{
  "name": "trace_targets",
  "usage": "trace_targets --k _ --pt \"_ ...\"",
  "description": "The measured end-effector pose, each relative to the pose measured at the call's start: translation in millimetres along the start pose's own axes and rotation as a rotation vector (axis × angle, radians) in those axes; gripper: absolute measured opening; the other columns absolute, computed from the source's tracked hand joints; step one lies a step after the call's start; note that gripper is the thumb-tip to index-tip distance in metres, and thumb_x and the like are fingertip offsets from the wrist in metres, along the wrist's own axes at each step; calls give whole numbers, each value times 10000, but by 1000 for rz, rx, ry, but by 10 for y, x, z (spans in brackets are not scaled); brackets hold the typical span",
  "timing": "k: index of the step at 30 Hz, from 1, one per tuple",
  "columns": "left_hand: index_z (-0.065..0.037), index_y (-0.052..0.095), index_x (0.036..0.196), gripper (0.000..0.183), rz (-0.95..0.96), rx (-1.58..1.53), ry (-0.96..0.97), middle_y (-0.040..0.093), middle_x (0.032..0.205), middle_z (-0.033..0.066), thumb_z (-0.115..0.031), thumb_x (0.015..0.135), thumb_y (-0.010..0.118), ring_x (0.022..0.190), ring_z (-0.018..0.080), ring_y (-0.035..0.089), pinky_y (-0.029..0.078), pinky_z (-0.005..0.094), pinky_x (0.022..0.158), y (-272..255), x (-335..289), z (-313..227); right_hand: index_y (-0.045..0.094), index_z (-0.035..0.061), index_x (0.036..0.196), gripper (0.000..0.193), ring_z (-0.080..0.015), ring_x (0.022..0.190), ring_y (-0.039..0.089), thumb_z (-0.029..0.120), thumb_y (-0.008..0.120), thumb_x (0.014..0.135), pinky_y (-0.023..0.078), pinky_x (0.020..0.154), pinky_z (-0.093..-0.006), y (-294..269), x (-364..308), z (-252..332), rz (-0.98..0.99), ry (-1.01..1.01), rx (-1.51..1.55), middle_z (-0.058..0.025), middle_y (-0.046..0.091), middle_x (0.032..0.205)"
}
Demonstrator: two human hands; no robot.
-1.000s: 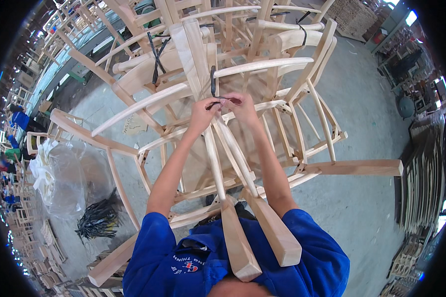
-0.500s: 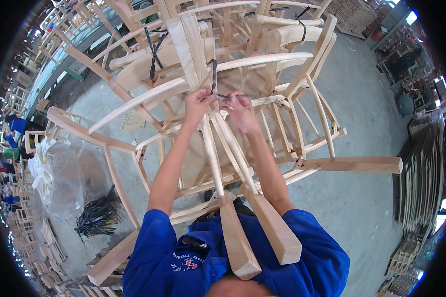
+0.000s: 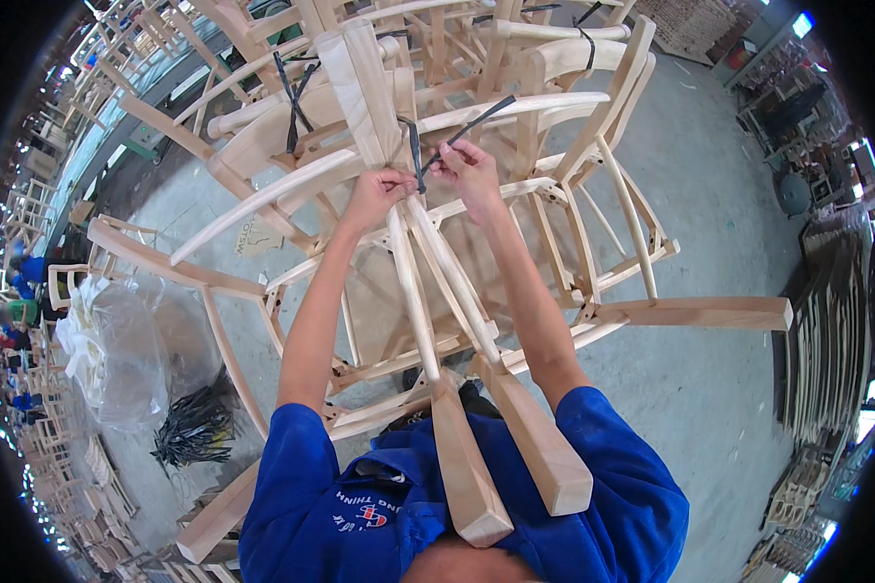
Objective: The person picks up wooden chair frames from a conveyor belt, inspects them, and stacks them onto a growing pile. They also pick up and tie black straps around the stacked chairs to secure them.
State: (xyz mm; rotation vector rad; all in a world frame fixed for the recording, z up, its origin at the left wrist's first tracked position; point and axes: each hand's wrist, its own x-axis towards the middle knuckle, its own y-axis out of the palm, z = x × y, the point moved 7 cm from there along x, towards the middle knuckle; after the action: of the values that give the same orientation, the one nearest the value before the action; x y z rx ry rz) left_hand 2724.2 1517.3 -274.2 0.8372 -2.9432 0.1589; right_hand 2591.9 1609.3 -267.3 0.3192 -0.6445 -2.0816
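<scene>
A black strap (image 3: pixel 417 157) loops around pale wooden chair parts at the middle of the stacked chair frames (image 3: pixel 515 107). My left hand (image 3: pixel 379 197) pinches the strap low at its knot, close beside the wood. In my right hand (image 3: pixel 469 178), thumb and fingers grip the strap's other end (image 3: pixel 482 118), whose loose tip sticks up to the right. Two tapered chair legs (image 3: pixel 467 491) point back at my chest between my forearms. Part of the knot is hidden by my left fingers.
More chair frames with black ties (image 3: pixel 299 105) stand at the far side. A bundle of black straps (image 3: pixel 193 428) lies on the floor at left, near a clear plastic bag (image 3: pixel 131 350). Stacked wooden pieces (image 3: pixel 826 335) line the right.
My right hand has shifted slightly up with the strap end, which now shows as a long tail pointing up and right. My left hand remains at the knot.
</scene>
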Motion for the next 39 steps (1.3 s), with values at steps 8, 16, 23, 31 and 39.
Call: trace_targets --k 8,16,23,31,39 --pt "57 618 875 176 -126 59 -21 662 819 86 118 711 611 746 130 643 521 248 669 -24 1 -44 599 -25 925 95 -146 714 634 63 575 898 562 670 -295 142 -46 30 116 -4 -118 -86 639 828" --pt "19 528 755 133 -298 121 -11 640 831 57 123 700 589 716 104 619 508 244 652 27 -24 -139 591 -26 911 87 -140 702 628 57 568 902 566 666 -297 164 -70 36 121 -8 -126 -83 633 819" --pt "2 520 815 178 -344 42 -13 600 843 44 150 720 553 751 88 591 497 238 683 52 -33 -110 588 -15 913 167 -152 725 631 138 527 940 547 685 -305 126 -67 18 86 31 -64 -90 638 863" --pt "-22 496 921 231 125 844 384 556 896 92 90 726 549 845 262 596 498 311 699 289 -108 -624 529 81 904 197 -121 627 559 267 498 959 479 585 -259 -44 -18 -128 -38 101 68 -28 584 762" --pt "-53 483 1019 258 428 1440 503 567 904 135 5 768 504 871 335 588 498 417 720 550 -40 -753 478 148 751 259 -80 508 349 328 530 931 296 483 -243 -166 70 -240 -151 163 115 50 404 604"
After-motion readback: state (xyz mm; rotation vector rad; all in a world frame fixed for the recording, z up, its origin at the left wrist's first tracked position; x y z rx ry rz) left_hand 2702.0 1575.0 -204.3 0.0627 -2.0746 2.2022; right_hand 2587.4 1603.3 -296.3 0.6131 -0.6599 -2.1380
